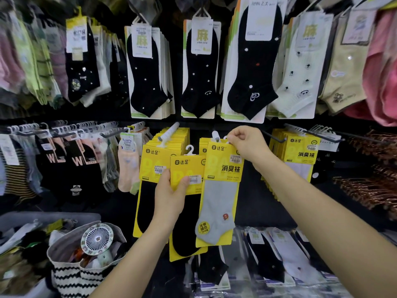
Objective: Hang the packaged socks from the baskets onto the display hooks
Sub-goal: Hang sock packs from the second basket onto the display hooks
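My right hand [247, 145] pinches the top of a yellow-carded pack with a grey sock [219, 196], holding its white hanger at the tip of a display hook [215, 135]. My left hand [171, 194] grips a yellow-carded pack with a black sock [187, 229] by its card, lower and just left of the grey one; its white hanger [190, 149] points up free. Further packs of black socks [150, 168] hang on the hook [169, 132] to the left.
A grey basket [12, 220] with loose sock packs sits at the lower left, beside a zigzag-patterned bag [71, 272] holding a small fan [97, 237]. Rows of hung socks fill the wall above and to both sides. More packs lie on the shelf below [268, 254].
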`<state>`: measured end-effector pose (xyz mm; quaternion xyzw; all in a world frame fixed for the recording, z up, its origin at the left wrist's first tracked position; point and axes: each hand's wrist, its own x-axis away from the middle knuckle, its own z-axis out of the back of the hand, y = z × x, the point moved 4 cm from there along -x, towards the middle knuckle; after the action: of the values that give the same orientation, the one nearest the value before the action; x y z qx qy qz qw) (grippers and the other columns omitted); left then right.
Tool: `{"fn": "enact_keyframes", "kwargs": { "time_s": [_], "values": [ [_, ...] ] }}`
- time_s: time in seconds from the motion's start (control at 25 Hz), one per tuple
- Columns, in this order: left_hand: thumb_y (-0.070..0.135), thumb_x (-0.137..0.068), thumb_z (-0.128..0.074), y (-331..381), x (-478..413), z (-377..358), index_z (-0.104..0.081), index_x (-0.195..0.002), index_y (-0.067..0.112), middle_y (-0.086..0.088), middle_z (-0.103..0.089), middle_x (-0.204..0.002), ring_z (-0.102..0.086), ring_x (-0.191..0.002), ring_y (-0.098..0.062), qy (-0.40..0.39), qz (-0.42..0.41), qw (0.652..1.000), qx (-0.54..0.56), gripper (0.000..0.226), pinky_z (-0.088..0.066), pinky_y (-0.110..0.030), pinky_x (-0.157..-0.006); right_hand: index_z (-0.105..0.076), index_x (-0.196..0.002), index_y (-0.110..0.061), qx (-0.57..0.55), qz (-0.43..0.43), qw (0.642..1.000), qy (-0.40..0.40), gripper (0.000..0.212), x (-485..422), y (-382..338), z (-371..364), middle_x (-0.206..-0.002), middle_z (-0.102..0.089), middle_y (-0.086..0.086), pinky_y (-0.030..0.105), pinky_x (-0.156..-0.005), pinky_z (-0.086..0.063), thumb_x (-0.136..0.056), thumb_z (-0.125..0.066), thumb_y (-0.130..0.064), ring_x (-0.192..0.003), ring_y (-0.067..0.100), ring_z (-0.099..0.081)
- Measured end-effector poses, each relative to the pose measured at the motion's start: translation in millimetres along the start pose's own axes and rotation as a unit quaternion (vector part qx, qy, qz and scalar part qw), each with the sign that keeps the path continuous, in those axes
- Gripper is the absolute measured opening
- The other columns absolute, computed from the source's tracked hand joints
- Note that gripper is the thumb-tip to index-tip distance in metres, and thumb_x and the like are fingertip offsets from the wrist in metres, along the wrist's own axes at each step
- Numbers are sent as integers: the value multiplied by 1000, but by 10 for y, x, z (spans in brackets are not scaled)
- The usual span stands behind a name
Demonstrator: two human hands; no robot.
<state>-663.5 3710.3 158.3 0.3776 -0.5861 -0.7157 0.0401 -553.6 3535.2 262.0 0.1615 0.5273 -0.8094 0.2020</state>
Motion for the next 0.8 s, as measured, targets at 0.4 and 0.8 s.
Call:
{"fn": "enact_keyframes", "kwargs": {
  "time_s": [0.4,0.8],
  "values": [
    [13,-90,-58,-29,0,324,-56,-111,10,0,-67,-105,-64,-97,-13,22,12,1000,10,21,-53,-36,-85,-65,-69,-28,27,15,999,9,17,-109,38,-177,-71,-64,-14,24,-71,-48,-85,-65,-22,-75,3,-60],
    [19,-89,-61,78,112,-279,-54,-100,27,7,-64,-100,-61,-91,-3,-74,22,997,4,15,-50,-19,-75,-67,-90,-22,-141,9,982,-123,10,679,423,-318,-90,-73,-2,19,-66,-54,-92,-57,-20,-78,6,-68]
  ]
}}
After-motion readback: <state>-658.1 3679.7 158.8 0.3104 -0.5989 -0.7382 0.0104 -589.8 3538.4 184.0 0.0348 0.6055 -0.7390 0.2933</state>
